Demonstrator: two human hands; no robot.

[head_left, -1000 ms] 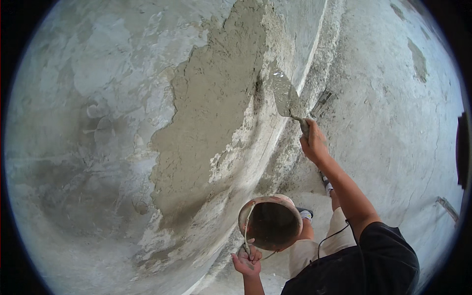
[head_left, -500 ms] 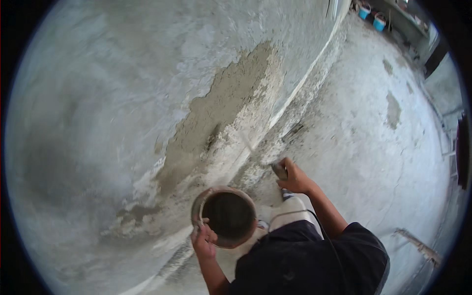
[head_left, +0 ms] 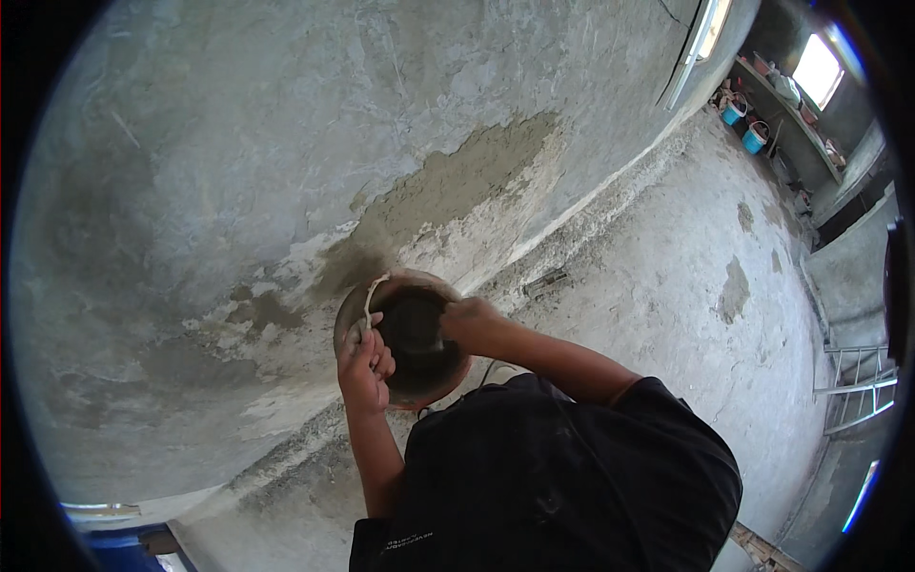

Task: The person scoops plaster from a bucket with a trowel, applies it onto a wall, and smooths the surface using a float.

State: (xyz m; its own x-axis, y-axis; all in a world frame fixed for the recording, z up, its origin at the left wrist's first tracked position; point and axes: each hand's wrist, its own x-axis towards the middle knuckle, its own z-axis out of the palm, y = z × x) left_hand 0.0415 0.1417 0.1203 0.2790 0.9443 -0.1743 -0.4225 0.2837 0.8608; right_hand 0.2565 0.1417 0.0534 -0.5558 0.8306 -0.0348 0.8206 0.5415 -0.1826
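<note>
A round, mortar-smeared bucket (head_left: 424, 279) with a dark inside is in front of my body, close to the foot of the wall. My left hand (head_left: 364, 367) is closed on its pale bail handle (head_left: 374, 294) at the left side. My right hand (head_left: 472, 324) reaches over the right rim, fingers curled into the bucket. It grips a trowel, whose handle shows in the earlier view; now the hand and the dark interior mostly hide it. Above the bucket, a damp patch of fresh mortar (head_left: 457, 176) spreads over the rough grey wall.
Rubble and grit line the joint between wall and floor (head_left: 648, 257). Two blue buckets (head_left: 754, 138) stand at the far right below a cluttered ledge (head_left: 796, 119). A metal frame (head_left: 858, 386) is at the right edge. A window (head_left: 818, 71) glows at the upper right.
My right hand has moved left from beside the wall base into the bucket, trowel with it. The bucket and my left hand sit higher in the view, which has also shifted.
</note>
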